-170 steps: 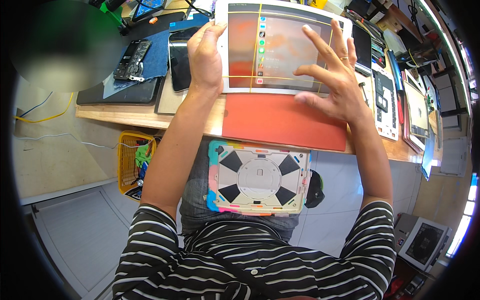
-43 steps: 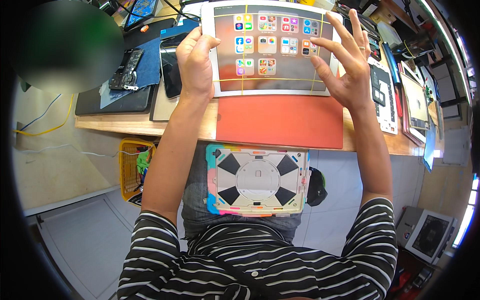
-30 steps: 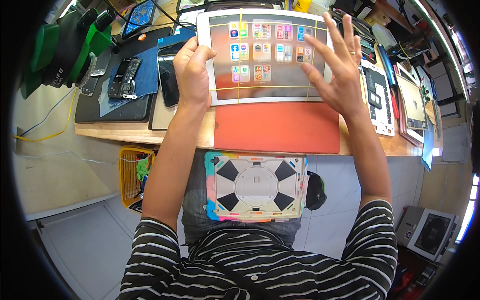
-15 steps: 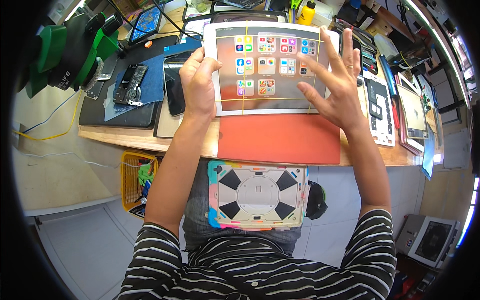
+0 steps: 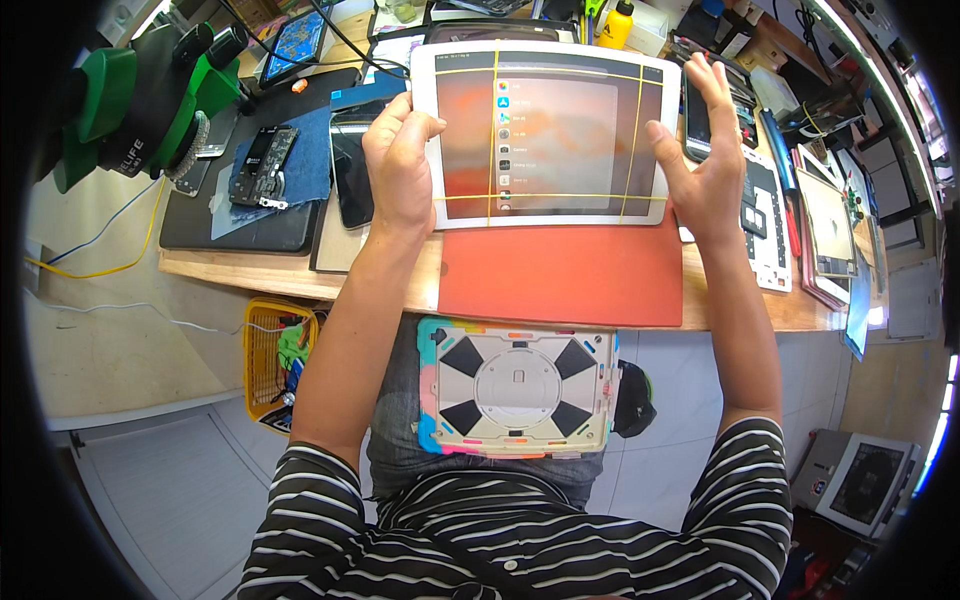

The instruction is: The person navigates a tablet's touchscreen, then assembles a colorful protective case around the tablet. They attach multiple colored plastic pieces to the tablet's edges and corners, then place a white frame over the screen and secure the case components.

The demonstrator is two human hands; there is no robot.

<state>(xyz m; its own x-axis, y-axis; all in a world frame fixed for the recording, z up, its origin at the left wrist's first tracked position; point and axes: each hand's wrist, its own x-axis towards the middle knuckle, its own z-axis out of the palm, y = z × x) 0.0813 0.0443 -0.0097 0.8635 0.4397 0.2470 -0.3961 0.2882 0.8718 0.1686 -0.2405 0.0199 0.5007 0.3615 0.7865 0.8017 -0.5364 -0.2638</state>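
Head view: tablet left edge hidden under gripping left hand; right hand spread wide.

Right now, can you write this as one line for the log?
left hand: holds tablet edge | right hand: open, at tablet's right edge | tablet: lit, over red mat | case: on lap

We see a green microscope at our far left, a yellow basket under the bench, and a rugged multicoloured case on our lap.

White-framed tablet above the red mat; reddish lit screen, icon column.
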